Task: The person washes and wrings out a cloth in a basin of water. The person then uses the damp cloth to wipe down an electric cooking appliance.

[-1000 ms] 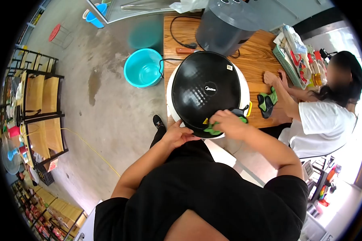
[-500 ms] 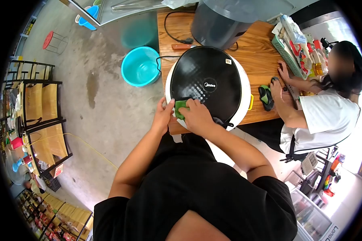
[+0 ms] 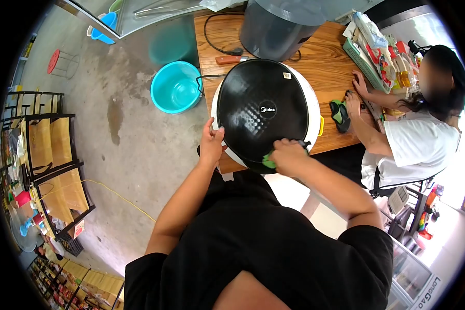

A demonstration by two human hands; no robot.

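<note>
A round black Midea electric griddle point(image 3: 261, 98) with a square sticker lies on a white round base point(image 3: 311, 101) at the table's near left corner. My right hand point(image 3: 290, 157) is closed around a green and dark cloth point(image 3: 268, 161), pressed against the griddle's near right edge. At the griddle's left rim, my left hand point(image 3: 212, 144) grips the edge, thumb towards the black surface; some of its fingers are hidden. A yellow handle point(image 3: 322, 126) sticks out on the right side.
Behind the griddle are a large grey bucket point(image 3: 279, 33), a wooden-handled knife point(image 3: 230, 60) and a black cord. A turquoise basin point(image 3: 175, 88) stands left. At right, a seated person's hand touches a black-and-green item point(image 3: 340, 114) near a green basket point(image 3: 367, 64).
My right hand has carried the green cloth from the griddle's left near edge to its right near edge. My left hand stays at the left rim.
</note>
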